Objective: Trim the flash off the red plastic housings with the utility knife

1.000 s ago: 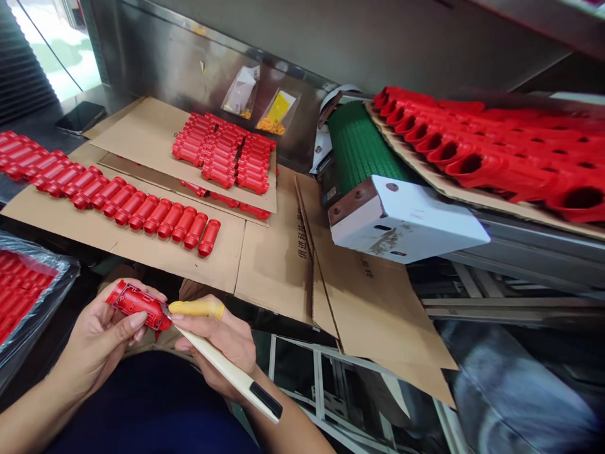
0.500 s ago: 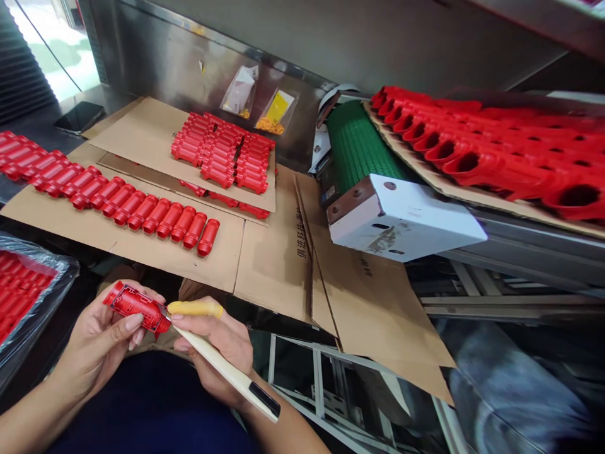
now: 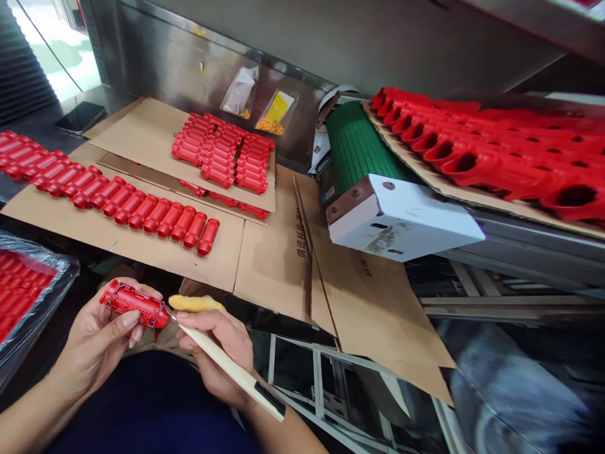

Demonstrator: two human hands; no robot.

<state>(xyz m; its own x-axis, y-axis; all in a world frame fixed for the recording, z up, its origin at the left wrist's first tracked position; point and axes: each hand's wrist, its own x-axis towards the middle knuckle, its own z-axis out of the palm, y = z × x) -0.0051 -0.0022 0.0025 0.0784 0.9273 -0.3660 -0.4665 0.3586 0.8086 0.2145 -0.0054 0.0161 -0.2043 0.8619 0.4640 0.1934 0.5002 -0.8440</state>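
Observation:
My left hand (image 3: 101, 331) is closed around a red plastic housing (image 3: 135, 304), a cylinder with a detailed open-looking side turned up and the thumb pressed on it. In my right hand (image 3: 222, 347) is a tool with a long cream handle (image 3: 227, 372), dark near its rear end, and a thin metal tip. That tip meets the right end of the red housing, or lies very close to it. A yellow finger cot (image 3: 196, 303) covers my right index finger. Both hands are in front of my body, below the cardboard's near edge.
A long row of red cylinders (image 3: 155, 215) lies on cardboard (image 3: 278, 271). Stacked red parts (image 3: 222, 151) sit behind, near small bags (image 3: 276, 112). A phone (image 3: 80, 118) is far left, a lined bin (image 3: 61, 271) near left. Right, a green conveyor (image 3: 357, 145) adjoins red parts (image 3: 510, 154) on cardboard.
The red housing has tilted and rolled slightly in my left hand, showing its side a little differently. The tool has shifted slightly to the right and down.

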